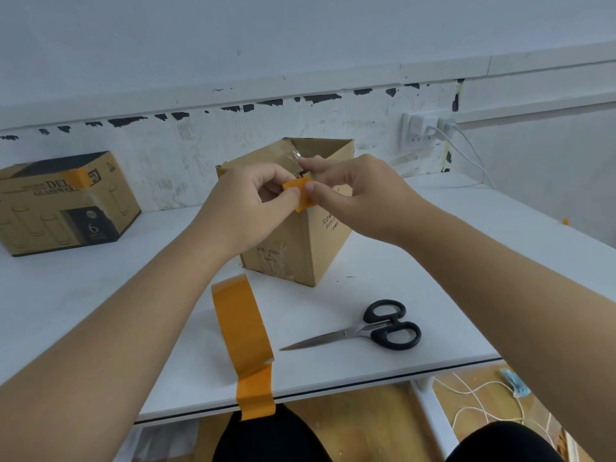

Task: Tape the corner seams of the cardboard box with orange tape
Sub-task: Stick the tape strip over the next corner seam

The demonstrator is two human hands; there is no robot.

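Cardboard box (313, 241): it is stood upright and open at the top in the middle of the surface, with one vertical corner seam turned toward the person.
Surface (100, 295): white; everything in the scene is carried by it.
Second box (66, 201): a printed carton is placed at the far left, well apart, with an orange strip already seen on its top edge.
Tape roll (241, 325): it is stood on edge near the front rim, between the forearms; its loose end is hung over the rim.
Scissors (366, 328): they are laid closed to the right of the roll, untouched.
Left hand (246, 208): it is pinched with thumb and forefinger on the left edge of the cut piece.
Right hand (360, 195): it is pinched on the right edge of the same piece.
Tape piece (300, 193): a short orange piece is held stretched between both hands, just in front of the upper end of the near corner seam.
Key relation: the seam runs downward from the piece, both hands are equally near, so the piece probably should be wrapped across the corner.
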